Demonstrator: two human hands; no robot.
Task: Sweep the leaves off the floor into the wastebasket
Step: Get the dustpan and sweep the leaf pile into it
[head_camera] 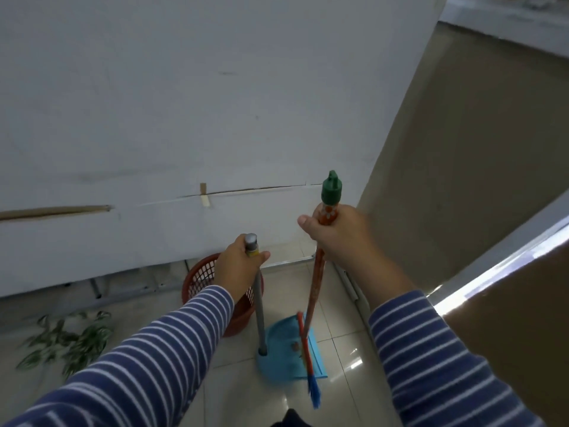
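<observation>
Tools gripped, leaves unswept
Left hand [243, 261] clasps dustpan [281, 357], right hand [337, 231] broom [313, 298]; carry both left to leaves [70, 340].

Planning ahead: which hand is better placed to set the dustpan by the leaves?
Left: the left hand grips the dustpan handle, and the leaves lie on that side; the right hand holds the broom.

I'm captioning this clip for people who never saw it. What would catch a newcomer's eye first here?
Two hands in the middle: the left hand grips the grey dustpan handle, the right hand the orange broom handle with its green cap. Below them the blue dustpan stands on the tiled floor beside the red wastebasket; green leaves lie scattered at far left.
</observation>
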